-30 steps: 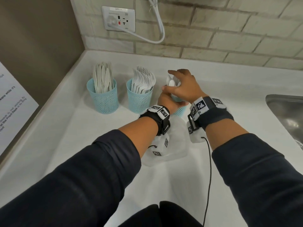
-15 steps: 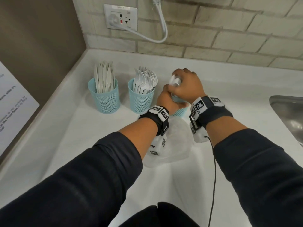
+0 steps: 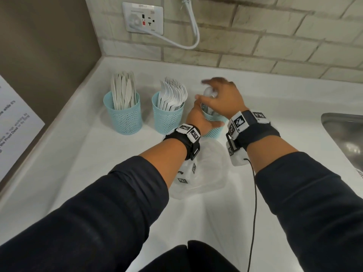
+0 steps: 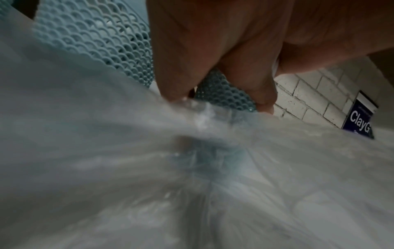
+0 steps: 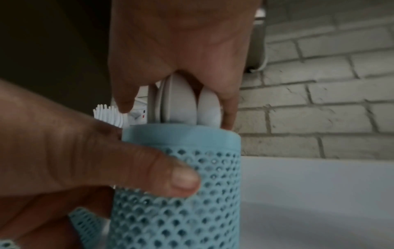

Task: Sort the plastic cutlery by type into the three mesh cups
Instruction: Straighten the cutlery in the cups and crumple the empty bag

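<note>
Three light-blue mesh cups stand in a row on the white counter. The left cup point(image 3: 122, 116) holds knives point(image 3: 123, 91) and the middle cup point(image 3: 169, 118) holds forks point(image 3: 172, 95). My left hand point(image 3: 198, 120) grips the right cup point(image 3: 213, 132) from the side, its thumb point(image 5: 183, 180) pressed on the mesh wall point(image 5: 192, 210). White spoons point(image 5: 185, 101) stand bowl-up in that cup. My right hand point(image 3: 218, 95) hovers over them with straight, spread fingers; one fingertip point(image 5: 229, 118) touches a spoon bowl. In the left wrist view my left hand's fingers point(image 4: 170, 80) lie against the mesh point(image 4: 219, 96).
A crumpled clear plastic bag point(image 3: 208, 173) lies on the counter under my wrists and fills the left wrist view point(image 4: 127, 160). A steel sink point(image 3: 345, 138) opens at the right. The brick wall carries an outlet point(image 3: 143, 18) with a white cord. A brown side wall bears a paper sheet point(image 3: 15, 122).
My right hand has gone from gripping the spoon bowls to spreading its fingers above them. The left hand has kept its hold on the right cup.
</note>
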`<state>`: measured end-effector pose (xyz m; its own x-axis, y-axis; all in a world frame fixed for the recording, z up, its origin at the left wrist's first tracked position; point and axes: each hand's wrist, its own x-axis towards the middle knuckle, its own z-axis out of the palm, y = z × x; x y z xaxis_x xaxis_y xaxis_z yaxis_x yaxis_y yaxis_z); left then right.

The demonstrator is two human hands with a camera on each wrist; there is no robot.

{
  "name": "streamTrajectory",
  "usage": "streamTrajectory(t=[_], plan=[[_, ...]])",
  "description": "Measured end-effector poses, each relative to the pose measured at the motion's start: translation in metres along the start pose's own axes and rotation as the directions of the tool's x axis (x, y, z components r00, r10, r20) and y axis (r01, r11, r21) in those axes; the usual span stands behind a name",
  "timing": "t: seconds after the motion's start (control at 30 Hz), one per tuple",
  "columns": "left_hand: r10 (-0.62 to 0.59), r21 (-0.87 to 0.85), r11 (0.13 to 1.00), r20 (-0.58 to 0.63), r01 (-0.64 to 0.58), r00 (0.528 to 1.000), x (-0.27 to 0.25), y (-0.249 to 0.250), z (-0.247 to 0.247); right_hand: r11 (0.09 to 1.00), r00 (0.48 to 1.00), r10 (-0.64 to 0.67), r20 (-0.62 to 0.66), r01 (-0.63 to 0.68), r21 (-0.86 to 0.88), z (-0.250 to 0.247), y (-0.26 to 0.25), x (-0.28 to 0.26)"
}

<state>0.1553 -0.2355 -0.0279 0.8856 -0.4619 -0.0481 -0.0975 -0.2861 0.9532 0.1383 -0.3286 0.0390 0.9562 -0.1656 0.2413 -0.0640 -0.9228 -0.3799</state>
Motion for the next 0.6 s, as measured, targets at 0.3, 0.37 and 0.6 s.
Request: streamTrajectory(t=[0.3, 0.37, 0.6], plan=[[0.013, 0.102, 0.995, 0.025, -0.015, 1.0, -0.002, 0.002, -0.005, 0.99, 0.999, -0.047, 0.017, 0.048, -0.129, 0.011, -0.008, 0.01], [0.003, 0.079, 0.997, 0.014, -0.004, 1.0, -0.002, 0.003, -0.006, 0.995, 0.999, 0.016, -0.027, -0.019, -0.102, 0.009, -0.008, 0.011], [-0.034, 0.128, 0.991, 0.003, 0.034, 0.999, -0.003, 0.004, -0.005, 0.963, 0.987, -0.14, -0.081, 0.117, -0.241, 0.016, -0.008, -0.004]])
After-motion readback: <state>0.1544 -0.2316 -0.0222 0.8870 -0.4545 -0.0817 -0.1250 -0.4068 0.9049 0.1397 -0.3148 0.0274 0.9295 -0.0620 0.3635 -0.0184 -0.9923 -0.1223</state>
